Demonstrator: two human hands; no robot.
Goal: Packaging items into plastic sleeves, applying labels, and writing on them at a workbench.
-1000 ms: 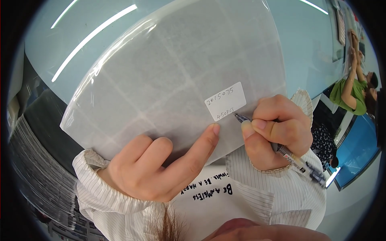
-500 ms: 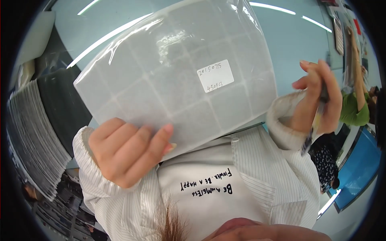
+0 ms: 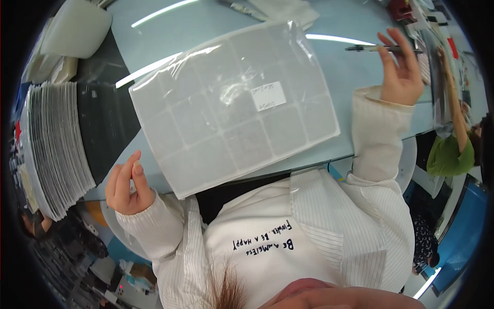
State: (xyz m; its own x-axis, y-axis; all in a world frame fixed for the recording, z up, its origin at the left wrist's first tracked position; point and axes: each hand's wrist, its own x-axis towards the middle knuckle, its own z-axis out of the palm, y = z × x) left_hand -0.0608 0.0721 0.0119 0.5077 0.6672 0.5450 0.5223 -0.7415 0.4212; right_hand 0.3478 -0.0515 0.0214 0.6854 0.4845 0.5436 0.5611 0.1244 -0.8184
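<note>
A flat, clear plastic package (image 3: pixel 216 123) lies tilted on the table in front of me. Pale squares in a grid show through its shiny film, and a white handwritten label (image 3: pixel 271 96) is stuck on top. Its near edge reaches the table's front. Beside its lower left corner is my left hand (image 3: pixel 128 185), apart from the package, empty, the fingers loosely curled with a gap to the thumb. Over the right side of the table, my right hand (image 3: pixel 404 72) grips a dark, slim pen (image 3: pixel 363 48) between thumb and fingers, its tip pointing left.
A tall stack of thin grey sheets (image 3: pixel 56 149) stands at the left, beside a dark surface (image 3: pixel 105 113). Behind it is a white rounded container (image 3: pixel 77 28). Crumpled white material (image 3: pixel 288 11) lies at the table's far side. A person in green (image 3: pixel 453 154) works at the right.
The package has been lowered onto the table, and my left hand has let go and moved left. My right hand has moved up and away, still with the pen.
</note>
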